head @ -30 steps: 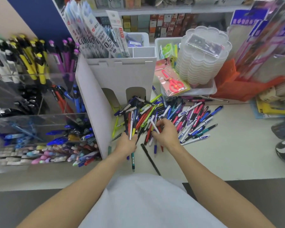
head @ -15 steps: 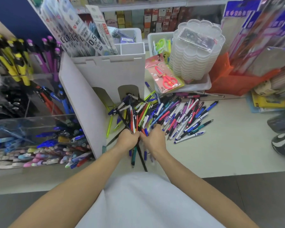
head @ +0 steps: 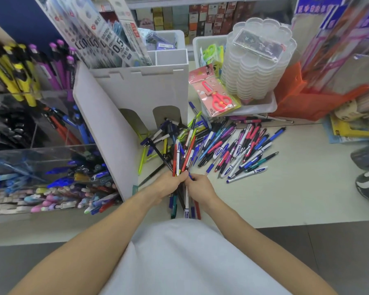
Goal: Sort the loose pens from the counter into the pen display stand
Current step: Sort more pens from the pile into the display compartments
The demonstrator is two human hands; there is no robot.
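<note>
Left hand: its fingers are curled round a bundle of pens that fans upward and away from the grip; the lower ends stick out beneath the hand toward the person.
Right hand: close against the left hand, its fingers pinching at the same bundle from the right side; which single pen they hold cannot be told.
Loose pens: a scattered heap on the white surface, up and to the right of the fingers, reaching toward the far edge.
Pen display stand: clear compartments well to the left of the fingers, filled with blue, pink, yellow and purple pens.
White divider box: stands between the fingers and the display stand, its side panel just left of the left hand.
Beyond the fingers: a packet of red scissors leaning on a white tray that carries a stack of clear scalloped containers.
Far right: an orange bag.
</note>
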